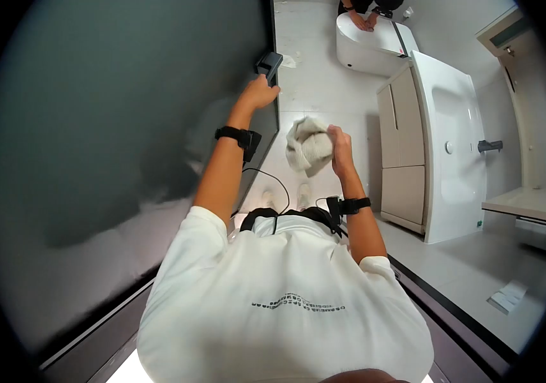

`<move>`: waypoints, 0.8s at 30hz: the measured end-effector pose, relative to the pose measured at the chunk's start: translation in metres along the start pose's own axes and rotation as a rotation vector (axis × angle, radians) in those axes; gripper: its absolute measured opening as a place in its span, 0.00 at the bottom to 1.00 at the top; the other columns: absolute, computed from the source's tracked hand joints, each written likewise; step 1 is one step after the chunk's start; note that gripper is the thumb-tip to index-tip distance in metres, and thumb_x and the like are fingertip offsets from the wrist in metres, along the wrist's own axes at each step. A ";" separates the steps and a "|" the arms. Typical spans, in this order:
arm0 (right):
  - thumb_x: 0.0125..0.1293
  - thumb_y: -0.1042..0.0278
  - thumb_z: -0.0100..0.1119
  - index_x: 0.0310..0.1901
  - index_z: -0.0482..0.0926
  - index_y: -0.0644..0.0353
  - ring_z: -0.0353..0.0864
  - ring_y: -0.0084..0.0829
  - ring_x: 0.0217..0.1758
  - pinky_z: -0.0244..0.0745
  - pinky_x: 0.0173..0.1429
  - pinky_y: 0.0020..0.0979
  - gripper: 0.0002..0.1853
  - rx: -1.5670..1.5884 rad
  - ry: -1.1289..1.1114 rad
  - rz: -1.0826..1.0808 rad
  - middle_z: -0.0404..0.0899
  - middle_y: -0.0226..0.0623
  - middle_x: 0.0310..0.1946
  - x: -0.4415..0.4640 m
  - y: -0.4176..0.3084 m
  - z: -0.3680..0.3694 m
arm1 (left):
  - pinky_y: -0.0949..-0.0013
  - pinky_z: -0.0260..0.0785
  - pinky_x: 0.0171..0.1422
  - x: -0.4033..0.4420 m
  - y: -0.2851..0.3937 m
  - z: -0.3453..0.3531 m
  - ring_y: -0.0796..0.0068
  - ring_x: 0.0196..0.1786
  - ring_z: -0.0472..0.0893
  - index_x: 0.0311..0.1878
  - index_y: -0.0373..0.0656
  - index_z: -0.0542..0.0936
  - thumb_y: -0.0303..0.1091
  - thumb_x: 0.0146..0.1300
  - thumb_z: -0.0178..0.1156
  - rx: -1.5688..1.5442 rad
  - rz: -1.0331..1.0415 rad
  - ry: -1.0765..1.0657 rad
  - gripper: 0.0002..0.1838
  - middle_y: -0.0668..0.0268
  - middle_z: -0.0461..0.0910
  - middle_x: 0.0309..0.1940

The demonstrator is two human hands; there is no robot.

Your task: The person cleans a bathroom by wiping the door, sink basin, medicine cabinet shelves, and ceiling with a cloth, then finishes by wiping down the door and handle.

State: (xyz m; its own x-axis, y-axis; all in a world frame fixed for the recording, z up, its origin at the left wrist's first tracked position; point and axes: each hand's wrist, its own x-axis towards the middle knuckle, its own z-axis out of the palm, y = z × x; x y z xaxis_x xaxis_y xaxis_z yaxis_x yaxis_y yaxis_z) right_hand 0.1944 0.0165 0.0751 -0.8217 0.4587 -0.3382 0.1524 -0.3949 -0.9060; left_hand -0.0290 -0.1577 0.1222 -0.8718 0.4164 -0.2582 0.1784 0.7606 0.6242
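Observation:
My left hand [260, 93] is closed at the dark door handle [270, 63], near the edge of a large dark glossy door [126, 102]. Its fingertips are partly hidden. In my right hand [342, 150] is a crumpled, off-white cloth [310, 145], gripped at its right side and hanging over the floor in front of me. The door stands open along my left side.
A washbasin [453, 96] on a beige cabinet [403, 127] stands at the right, with a dark tap [490, 146]. Farther off, another person's hands [367, 23] rest on a white toilet [365, 48]. Whitish scraps [288, 61] lie on the floor.

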 end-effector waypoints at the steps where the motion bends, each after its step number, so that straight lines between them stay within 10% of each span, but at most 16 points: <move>1: 0.68 0.55 0.59 0.37 0.82 0.66 0.78 0.22 0.32 0.73 0.39 0.26 0.18 0.033 0.007 -0.047 0.81 0.30 0.32 -0.001 -0.009 -0.002 | 0.56 0.74 0.61 0.009 -0.007 0.013 0.44 0.57 0.81 0.60 0.30 0.74 0.46 0.62 0.61 -0.038 -0.032 0.033 0.31 0.39 0.81 0.51; 6: 0.66 0.62 0.63 0.40 0.82 0.67 0.80 0.24 0.38 0.75 0.44 0.27 0.13 0.057 0.004 -0.250 0.83 0.33 0.36 0.008 -0.069 0.025 | 0.51 0.75 0.51 0.005 0.005 0.014 0.46 0.44 0.85 0.39 0.33 0.80 0.39 0.60 0.60 -0.319 -0.133 0.010 0.15 0.44 0.85 0.35; 16: 0.53 0.65 0.66 0.45 0.80 0.67 0.72 0.52 0.51 0.71 0.59 0.46 0.19 -0.851 -0.021 -1.009 0.72 0.51 0.48 0.094 -0.064 0.136 | 0.48 0.74 0.53 0.004 -0.004 0.059 0.43 0.50 0.82 0.48 0.43 0.83 0.41 0.62 0.60 -0.140 0.111 0.256 0.16 0.48 0.84 0.45; 24: 0.54 0.65 0.63 0.44 0.79 0.66 0.76 0.55 0.53 0.74 0.56 0.50 0.17 -1.098 -0.023 -0.798 0.74 0.51 0.48 0.144 -0.077 0.139 | 0.48 0.76 0.50 -0.026 0.029 0.049 0.40 0.46 0.82 0.41 0.38 0.84 0.41 0.60 0.64 -0.141 -0.076 0.240 0.14 0.47 0.85 0.39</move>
State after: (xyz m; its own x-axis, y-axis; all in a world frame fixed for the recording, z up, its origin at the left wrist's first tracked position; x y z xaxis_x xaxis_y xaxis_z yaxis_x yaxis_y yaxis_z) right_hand -0.0116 0.0023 0.1311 -0.8985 0.2446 0.3645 -0.0191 0.8078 -0.5891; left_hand 0.0211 -0.1225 0.1112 -0.9662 0.2182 -0.1374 0.0574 0.7013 0.7106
